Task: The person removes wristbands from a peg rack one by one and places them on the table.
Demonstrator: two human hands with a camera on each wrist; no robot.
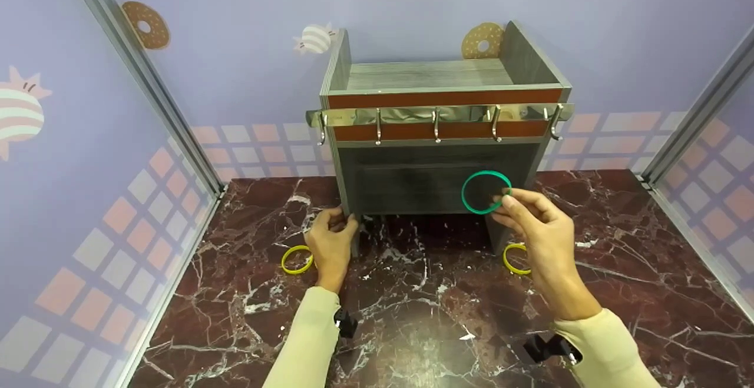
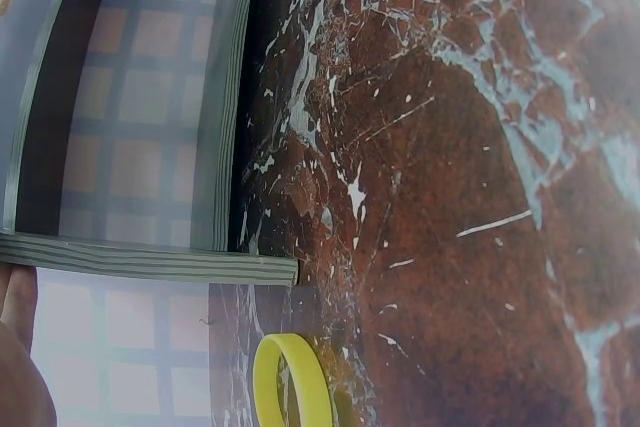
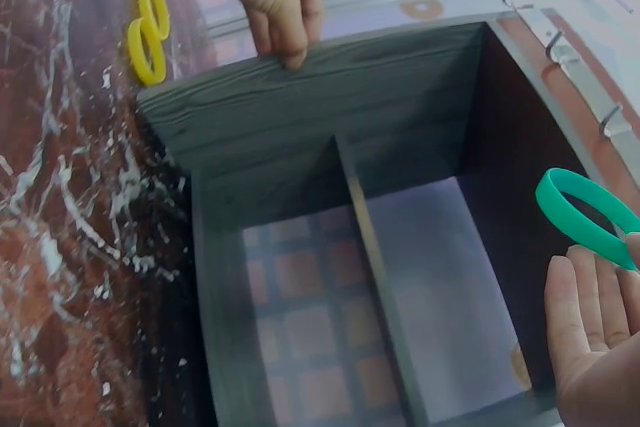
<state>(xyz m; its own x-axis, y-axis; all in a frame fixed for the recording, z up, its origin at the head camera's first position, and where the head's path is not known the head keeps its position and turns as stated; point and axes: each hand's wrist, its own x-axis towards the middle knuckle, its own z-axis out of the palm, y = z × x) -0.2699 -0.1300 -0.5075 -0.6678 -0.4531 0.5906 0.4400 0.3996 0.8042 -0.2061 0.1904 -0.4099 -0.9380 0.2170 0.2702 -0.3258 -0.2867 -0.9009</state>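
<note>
My right hand pinches a thin teal ring between thumb and fingers, in front of the lower part of a grey wood-grain shelf unit. In the right wrist view the same teal ring hangs near the hooks. With its fingers bent, my left hand grips the lower edge of the left side panel. Beside that hand a yellow ring lies on the marbled surface. Another yellow ring lies partly hidden behind my right hand.
A shiny metal rail with several hooks runs across the unit's front over a reddish-brown board. The unit has an open top tray. Patterned wall panels enclose the dark red marbled surface at the back and sides.
</note>
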